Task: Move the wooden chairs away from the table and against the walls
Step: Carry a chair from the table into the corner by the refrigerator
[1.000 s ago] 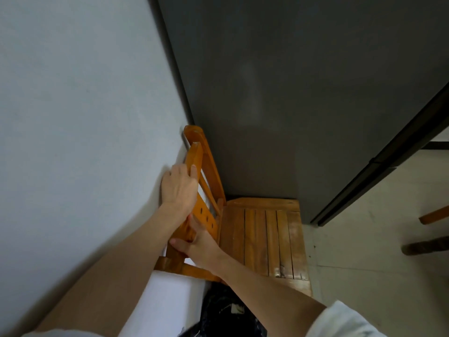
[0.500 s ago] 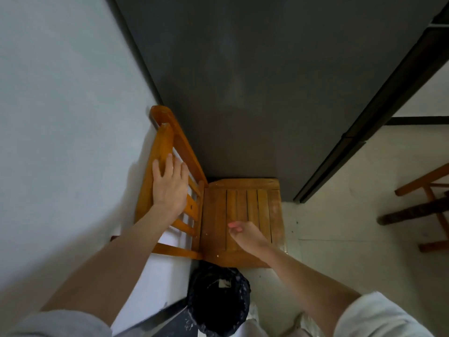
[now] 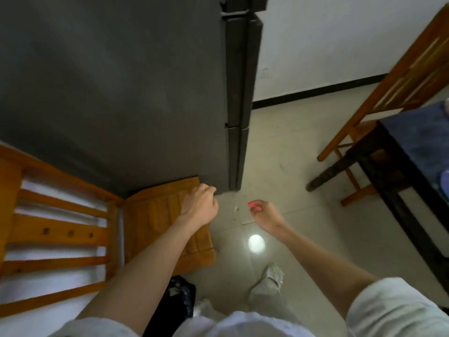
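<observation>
- Standing at the far left: wooden chair [image 3: 73, 234], slatted backrest lying against the white wall, slatted seat reaching right toward the floor tiles.
- Pressing against the chair's far side: tall dark grey cabinet [image 3: 121, 81], its front corner ending just past the seat's far right corner.
- Sitting low beside the seat's near edge: black bag-lined bin [image 3: 177, 300], partly hidden by the left forearm.
- Hovering over the seat's far right corner: left hand [image 3: 200, 203], fingers curling loosely downward, gripping nothing; touching the wood or just above it, cannot tell through the blur.
- Glaring off the pale floor [image 3: 279, 147] between the two forearms: one round bright spot of light.
- Hanging in the air over the tiles, apart from the chair: right hand [image 3: 263, 212], fingers half curled, empty, a pink nail showing at one tip.
- Showing below, at the bottom edge: light trouser legs and white sleeves rolled above both forearms.
- Leaning in at the upper right: second wooden chair [image 3: 398, 76], tucked against the dark table [image 3: 413, 152], well apart from the wall behind it.
</observation>
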